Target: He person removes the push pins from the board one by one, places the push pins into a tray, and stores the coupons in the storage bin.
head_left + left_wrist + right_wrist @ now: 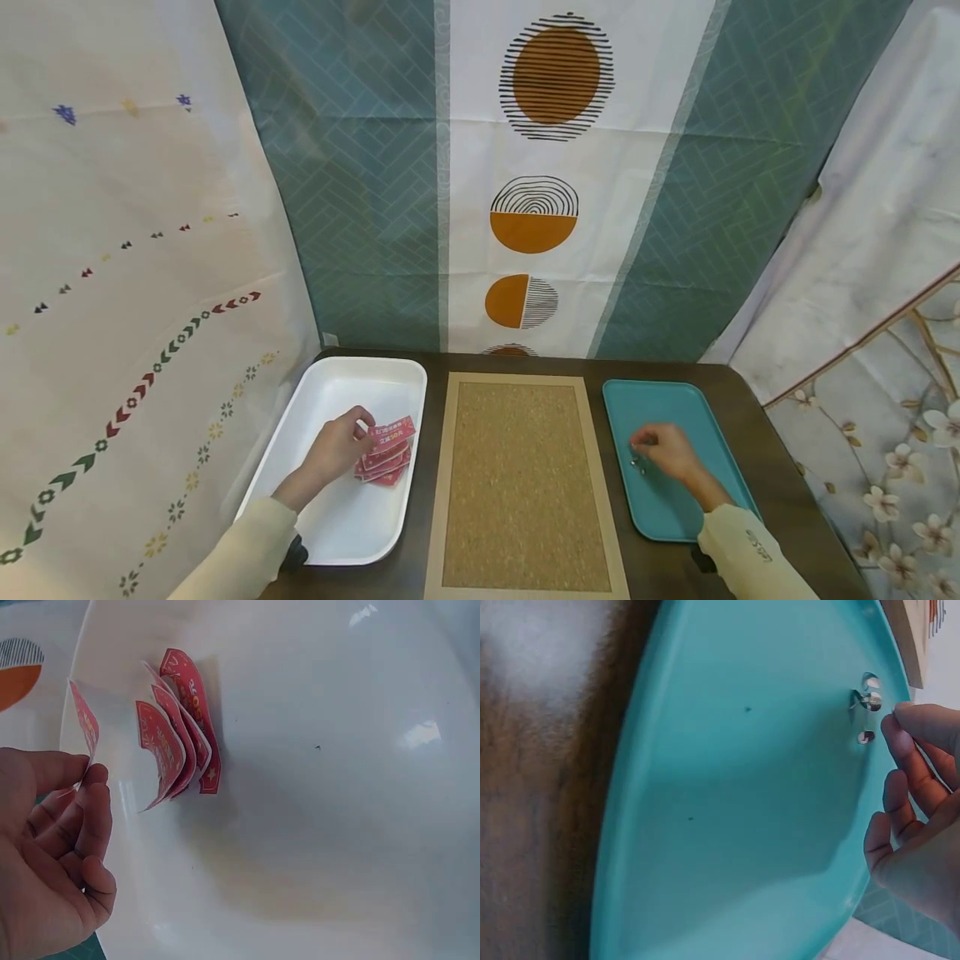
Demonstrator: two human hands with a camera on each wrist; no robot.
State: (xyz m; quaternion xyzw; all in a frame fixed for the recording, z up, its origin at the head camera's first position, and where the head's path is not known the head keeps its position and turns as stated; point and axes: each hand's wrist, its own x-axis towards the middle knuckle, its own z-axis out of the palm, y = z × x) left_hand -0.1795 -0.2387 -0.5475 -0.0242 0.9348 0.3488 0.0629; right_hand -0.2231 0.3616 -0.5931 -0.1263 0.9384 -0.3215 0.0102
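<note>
My left hand (339, 446) pinches a red printed coupon (87, 724) between thumb and finger, lifted at the white tray's right part. Beside it, a small fanned stack of red coupons (169, 746) stands bent in the white tray (322, 517). Over the teal tray (667, 512) is my right hand (671, 450), its thumb and finger brought close together at the tips. Several shiny silver thumbtacks (871, 699) lie just by those fingertips. Whether a thumbtack sits between them cannot be made out.
Between the two trays lies a cork board (528, 483) with a pale wooden frame. All stand on a dark wooden table (765, 467). A patterned cloth (375, 167) hangs behind the table, with light curtains (112, 250) at both sides.
</note>
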